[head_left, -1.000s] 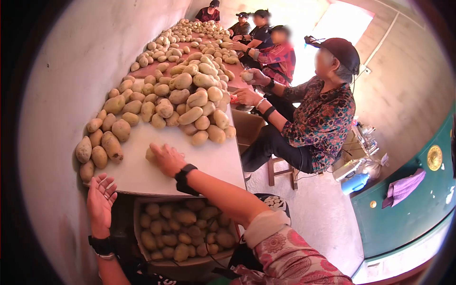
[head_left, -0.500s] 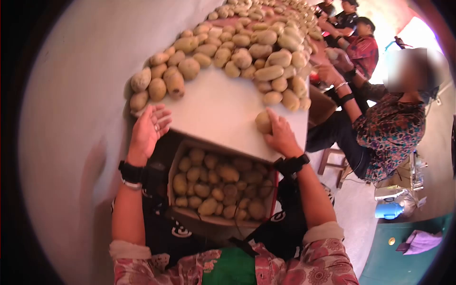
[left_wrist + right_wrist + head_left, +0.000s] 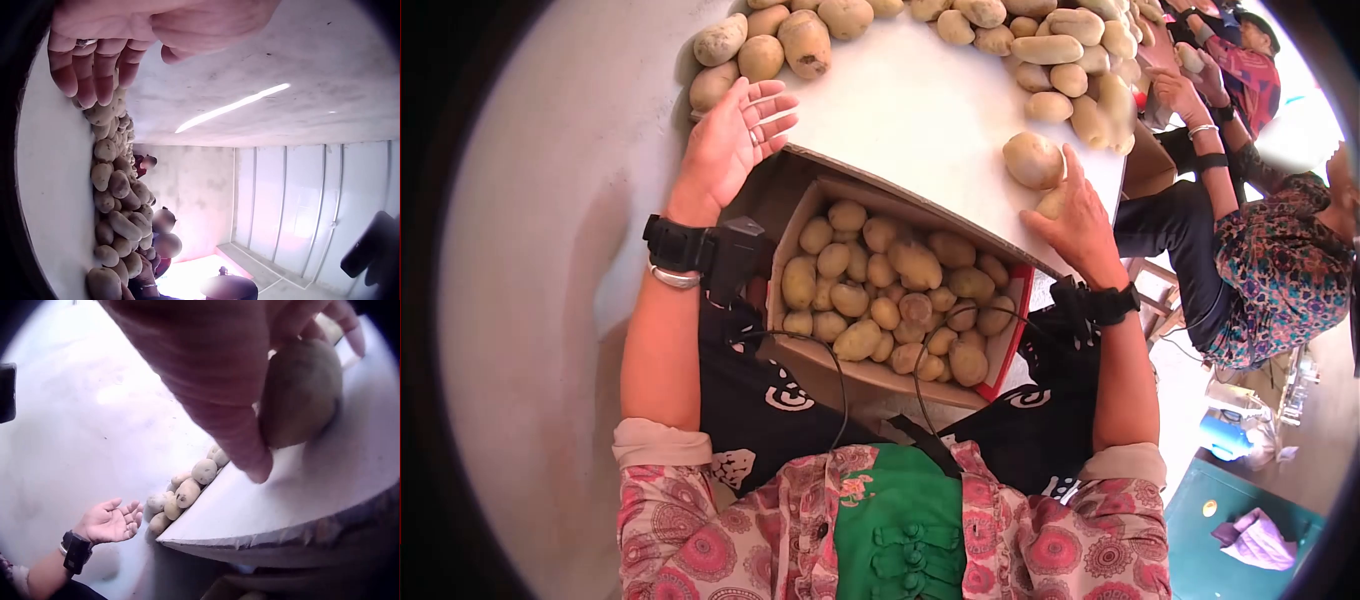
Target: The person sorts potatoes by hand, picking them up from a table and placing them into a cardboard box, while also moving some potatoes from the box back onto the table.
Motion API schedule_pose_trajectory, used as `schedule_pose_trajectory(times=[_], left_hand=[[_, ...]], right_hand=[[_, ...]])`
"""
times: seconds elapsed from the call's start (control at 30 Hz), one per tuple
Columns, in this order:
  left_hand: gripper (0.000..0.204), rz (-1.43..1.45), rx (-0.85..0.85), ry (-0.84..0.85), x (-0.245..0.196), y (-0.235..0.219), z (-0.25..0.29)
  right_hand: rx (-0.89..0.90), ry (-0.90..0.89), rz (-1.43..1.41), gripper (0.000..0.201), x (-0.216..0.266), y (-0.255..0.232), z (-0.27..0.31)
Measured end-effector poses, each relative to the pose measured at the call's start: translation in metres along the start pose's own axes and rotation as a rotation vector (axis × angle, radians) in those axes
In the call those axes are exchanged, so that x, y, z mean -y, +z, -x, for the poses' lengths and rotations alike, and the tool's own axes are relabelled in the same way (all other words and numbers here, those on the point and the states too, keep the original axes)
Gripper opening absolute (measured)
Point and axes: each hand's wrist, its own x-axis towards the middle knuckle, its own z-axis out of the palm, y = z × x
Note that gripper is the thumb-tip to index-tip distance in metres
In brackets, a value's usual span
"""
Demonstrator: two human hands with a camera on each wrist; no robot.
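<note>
My right hand (image 3: 1068, 215) lies at the near edge of the white table (image 3: 900, 100), above a cardboard box (image 3: 800, 215) full of potatoes (image 3: 890, 290). In the right wrist view its fingers and thumb (image 3: 250, 456) curl round a potato (image 3: 300, 394) that rests on the tabletop. Seen from the head camera, a large potato (image 3: 1033, 160) sits just past the fingertips. My left hand (image 3: 735, 140) holds nothing, palm up with fingers spread, at the table's left corner beside a few potatoes (image 3: 780, 45). Its relaxed fingers (image 3: 94, 62) show in the left wrist view.
A long heap of potatoes (image 3: 1060, 60) runs along the table. Other people (image 3: 1260, 240) sit at its right side handling potatoes. A pale wall (image 3: 540, 250) closes the left. A green cabinet (image 3: 1260, 520) stands at the lower right.
My right hand has drawn its potato across the table from the middle to the near edge by the box. My left hand stays palm up at the corner. The head view has tilted down.
</note>
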Motion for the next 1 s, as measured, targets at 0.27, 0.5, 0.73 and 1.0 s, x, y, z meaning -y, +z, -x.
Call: schedule_pose_trajectory(times=[0.27, 0.5, 0.73, 1.0], left_hand=[[0.042, 0.029, 0.032, 0.015, -0.004, 0.000, 0.001], [0.042, -0.007, 0.003, 0.011, -0.004, -0.001, 0.003], [0.043, -0.012, -0.010, -0.014, -0.004, 0.002, 0.001], [0.043, 0.018, 0.013, -0.029, -0.007, -0.002, -0.006]], right_hand=[[0.173, 0.174, 0.129, 0.054, -0.004, -0.020, 0.012], [0.192, -0.013, 0.164, 0.038, 0.035, -0.007, 0.033], [0.188, -0.525, -0.295, 0.041, 0.089, 0.026, 0.039], [0.348, -0.191, -0.961, 0.032, 0.093, 0.021, 0.010]])
